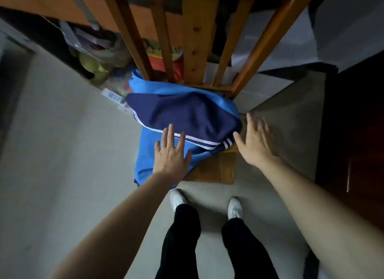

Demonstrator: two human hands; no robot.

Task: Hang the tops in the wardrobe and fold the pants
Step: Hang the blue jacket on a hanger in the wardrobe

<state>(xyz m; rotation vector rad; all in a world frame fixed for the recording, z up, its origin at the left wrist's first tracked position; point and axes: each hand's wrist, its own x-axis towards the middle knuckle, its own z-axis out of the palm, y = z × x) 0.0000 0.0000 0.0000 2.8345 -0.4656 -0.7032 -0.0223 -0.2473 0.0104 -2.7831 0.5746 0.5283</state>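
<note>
1. Looking straight down over a wooden slatted-back chair [209, 170], its seat is carrying a pile of clothes.
2. Lying on top is a navy blue garment with white side stripes [187, 112], bunched and creased; whether it is pants or a top, I cannot tell.
3. Sitting underneath it is a bright light-blue garment [149, 154], spilling off the seat's left edge and hanging toward the grey floor [62, 154].
4. The left hand [171, 154] is reaching in palm down, fingers spread wide, its grip fully open and holding nothing, the fingertips lying over the white stripes.
5. The right hand [254, 139] is hovering at the pile's right edge, blurred, fingers splayed, its grip open and empty too, the thumb tip just at the navy cloth.
6. Black trouser legs [180, 237] and white shoes [234, 208] are standing just before the chair.
</note>
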